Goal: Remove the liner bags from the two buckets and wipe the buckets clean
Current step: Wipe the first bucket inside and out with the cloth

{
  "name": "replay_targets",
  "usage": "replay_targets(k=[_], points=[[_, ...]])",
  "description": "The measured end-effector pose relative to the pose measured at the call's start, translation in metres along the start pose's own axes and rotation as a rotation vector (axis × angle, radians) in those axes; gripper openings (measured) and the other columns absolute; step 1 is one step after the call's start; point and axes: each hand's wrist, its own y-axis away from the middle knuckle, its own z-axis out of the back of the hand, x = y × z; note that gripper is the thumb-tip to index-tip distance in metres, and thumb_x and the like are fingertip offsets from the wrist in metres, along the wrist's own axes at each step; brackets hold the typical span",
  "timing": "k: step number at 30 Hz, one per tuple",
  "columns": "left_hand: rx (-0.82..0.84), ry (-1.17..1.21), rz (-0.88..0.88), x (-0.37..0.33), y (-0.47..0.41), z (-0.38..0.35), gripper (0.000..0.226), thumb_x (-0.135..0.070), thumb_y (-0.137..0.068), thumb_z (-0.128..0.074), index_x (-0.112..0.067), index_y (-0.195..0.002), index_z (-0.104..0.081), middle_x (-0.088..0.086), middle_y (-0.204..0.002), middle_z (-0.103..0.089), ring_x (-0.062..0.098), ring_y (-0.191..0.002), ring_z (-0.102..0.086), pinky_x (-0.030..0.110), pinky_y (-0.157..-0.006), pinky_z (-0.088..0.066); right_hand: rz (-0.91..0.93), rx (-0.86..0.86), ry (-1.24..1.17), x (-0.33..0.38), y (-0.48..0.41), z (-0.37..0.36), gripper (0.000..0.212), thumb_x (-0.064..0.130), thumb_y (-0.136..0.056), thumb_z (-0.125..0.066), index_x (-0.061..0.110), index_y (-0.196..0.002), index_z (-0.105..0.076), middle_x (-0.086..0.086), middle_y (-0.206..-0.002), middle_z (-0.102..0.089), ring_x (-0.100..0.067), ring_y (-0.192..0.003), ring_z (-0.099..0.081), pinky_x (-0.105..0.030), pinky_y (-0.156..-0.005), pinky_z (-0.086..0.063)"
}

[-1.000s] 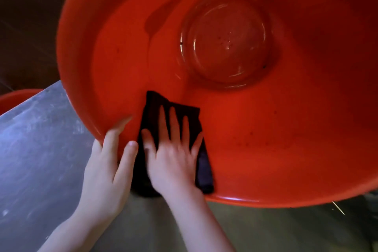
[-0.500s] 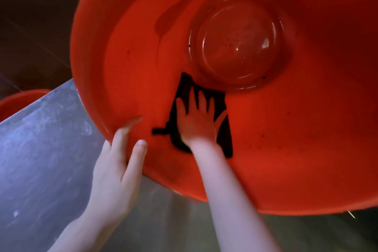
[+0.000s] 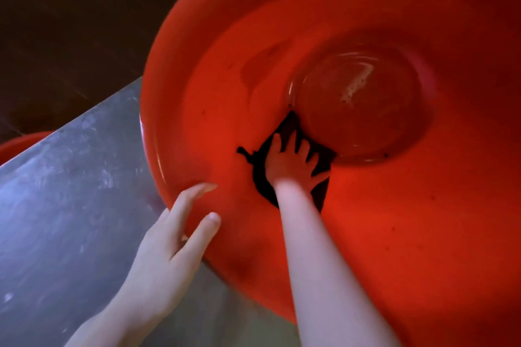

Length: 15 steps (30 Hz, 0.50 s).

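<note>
Bucket (image 3: 394, 220) sits tipped toward the camera near the metal surface's (image 3: 70, 205) far edge, left hand (image 3: 169, 251) clamped over its near rim (looks like) to steady it, right hand (image 3: 287, 166) flat-fingered, pressing the dark cloth (image 3: 262, 186) against the inner wall just beside the base.

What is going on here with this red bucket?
A person is wiping the inside of a tipped red bucket. The right hand presses a dark cloth flat against the inner wall, close to the bottom. The left hand holds the rim. A few dark specks show near the bottom.
</note>
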Motion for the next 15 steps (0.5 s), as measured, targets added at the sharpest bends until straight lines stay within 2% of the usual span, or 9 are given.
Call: replay_targets(k=[2, 3, 5, 7, 8, 10, 12, 14, 15], points=[[0.003, -0.056, -0.089, 0.001, -0.006, 0.003, 0.046, -0.065, -0.084, -0.056, -0.061, -0.128, -0.041, -0.022, -0.123, -0.052, 0.006, -0.108, -0.057, 0.034, -0.097, -0.045, 0.064, 0.021, 0.019, 0.002, -0.008, 0.005, 0.063, 0.064, -0.095, -0.01, 0.04, -0.152, -0.003, 0.01, -0.162, -0.004, -0.029, -0.149, 0.001, -0.064, -0.112, 0.011], [-0.071, -0.2, -0.178, -0.001, -0.012, 0.012, 0.048, -0.057, -0.087, -0.059, -0.056, -0.131, -0.041, -0.02, -0.122, -0.048, 0.002, -0.11, -0.052, 0.034, -0.098, -0.043, 0.086, 0.014, 0.017, -0.002, -0.012, 0.004, 0.064, 0.065, -0.094, -0.01, 0.04, -0.152, -0.003, 0.01, -0.162, -0.004, -0.029, -0.149, 0.002, -0.064, -0.111, 0.011], [-0.232, -0.44, -0.373, -0.011, -0.034, 0.039, 0.045, -0.035, -0.093, -0.058, -0.036, -0.136, -0.045, -0.012, -0.114, -0.044, 0.01, -0.108, -0.045, 0.036, -0.096, -0.041, 0.139, 0.038, 0.034, -0.013, -0.011, 0.002, 0.063, 0.064, -0.095, -0.011, 0.04, -0.153, -0.003, 0.009, -0.162, -0.003, -0.029, -0.149, 0.002, -0.064, -0.112, 0.011], [-0.284, -0.663, -0.583, -0.022, -0.05, 0.063, 0.049, -0.027, -0.09, -0.051, -0.025, -0.139, -0.048, -0.007, -0.118, -0.047, 0.019, -0.106, -0.046, 0.026, -0.101, -0.037, 0.186, 0.065, 0.071, -0.021, -0.009, 0.003, 0.063, 0.064, -0.095, -0.011, 0.039, -0.153, -0.001, 0.01, -0.162, -0.001, -0.028, -0.149, 0.004, -0.063, -0.113, 0.011], [-0.247, -0.69, -0.634, -0.022, -0.055, 0.07, 0.052, -0.028, -0.091, -0.048, -0.028, -0.143, -0.046, -0.008, -0.119, -0.046, 0.017, -0.1, -0.047, 0.021, -0.097, -0.038, 0.199, 0.075, 0.077, -0.024, -0.008, 0.004, 0.063, 0.064, -0.095, -0.011, 0.04, -0.152, 0.0, 0.011, -0.163, 0.0, -0.026, -0.149, 0.004, -0.061, -0.113, 0.01], [-0.155, -0.579, -0.559, -0.017, -0.058, 0.068, 0.053, -0.034, -0.096, -0.042, -0.045, -0.146, -0.032, -0.021, -0.115, -0.045, 0.003, -0.081, -0.049, 0.024, -0.075, -0.049, 0.231, 0.084, 0.102, -0.033, -0.006, 0.004, 0.064, 0.066, -0.094, -0.01, 0.041, -0.152, 0.001, 0.012, -0.162, 0.001, -0.025, -0.149, 0.005, -0.06, -0.114, 0.01], [-0.113, -0.452, -0.461, -0.007, -0.052, 0.054, 0.051, -0.039, -0.097, -0.039, -0.058, -0.142, -0.022, -0.04, -0.107, -0.051, -0.006, -0.075, -0.057, 0.015, -0.064, -0.05, 0.237, 0.055, 0.178, -0.041, -0.006, 0.006, 0.065, 0.068, -0.093, -0.009, 0.041, -0.152, -0.001, 0.012, -0.162, -0.001, -0.025, -0.149, 0.004, -0.06, -0.113, 0.011], [-0.139, -0.319, -0.332, 0.007, -0.043, 0.039, 0.052, -0.04, -0.097, -0.041, -0.063, -0.138, -0.02, -0.032, -0.09, -0.062, -0.006, -0.066, -0.062, 0.011, -0.059, -0.05, 0.222, 0.024, 0.267, -0.046, -0.011, 0.014, 0.066, 0.067, -0.094, -0.009, 0.039, -0.153, -0.004, 0.01, -0.163, -0.002, -0.026, -0.15, 0.004, -0.061, -0.113, 0.014], [-0.142, -0.228, -0.236, 0.012, -0.038, 0.031, 0.055, -0.044, -0.091, -0.042, -0.065, -0.137, -0.021, -0.02, -0.082, -0.066, 0.001, -0.063, -0.066, 0.018, -0.059, -0.055, 0.204, 0.017, 0.31, -0.046, -0.014, 0.018, 0.066, 0.066, -0.094, -0.009, 0.038, -0.154, -0.005, 0.009, -0.163, -0.002, -0.028, -0.149, 0.005, -0.062, -0.112, 0.015]])
